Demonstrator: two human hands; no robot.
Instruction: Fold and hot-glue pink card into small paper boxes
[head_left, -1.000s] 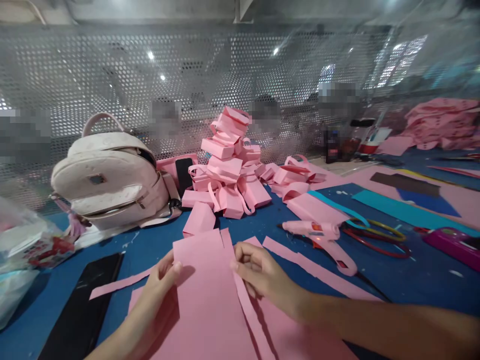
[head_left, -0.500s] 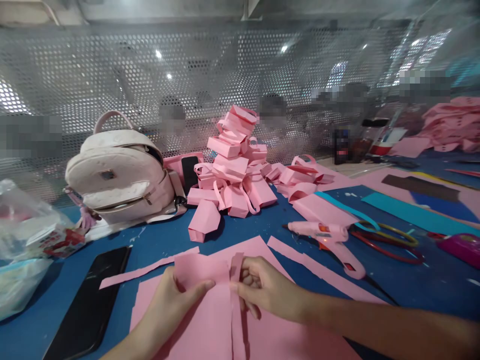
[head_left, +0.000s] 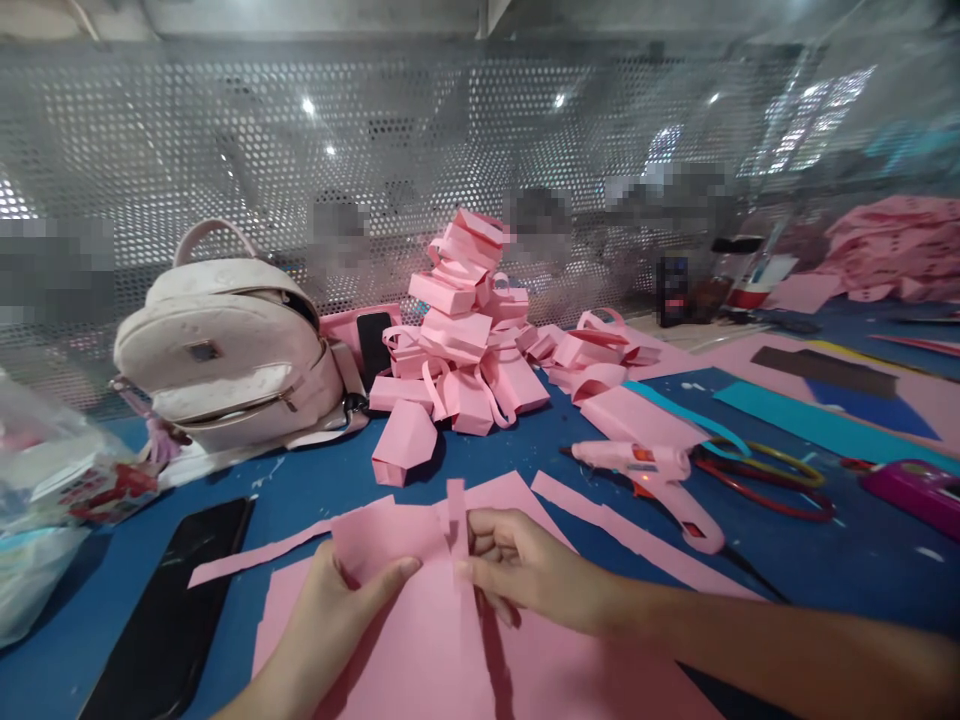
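Note:
My left hand (head_left: 341, 605) grips a pink paper sheet (head_left: 394, 530) near its upper edge, thumb in front and fingers behind. Between thumb and curled fingers, my right hand (head_left: 529, 570) pinches a narrow pink paper strip (head_left: 457, 525) along the sheet's right side. The strip's top end stands apart from the sheet; whether it joins lower down I cannot tell. Beneath both hands lie more pink paper sheets (head_left: 600, 665). One loose, rough-edged strip (head_left: 289, 545) rests left of the hands, and another strip (head_left: 637, 535) lies to the right.
A pink glue gun (head_left: 652, 480) lies right of centre, its cord trailing forward. Folded pink paper boxes (head_left: 457, 340) are piled behind. To the left are a black phone (head_left: 172, 610), a white backpack (head_left: 225, 350) and a plastic bag (head_left: 34, 560). Teal paper (head_left: 810, 425) lies right.
My right hand has shifted slightly left with the strip, whose top now stands higher and straighter. The gap beside the strip looks narrower. The whole view has moved a little.

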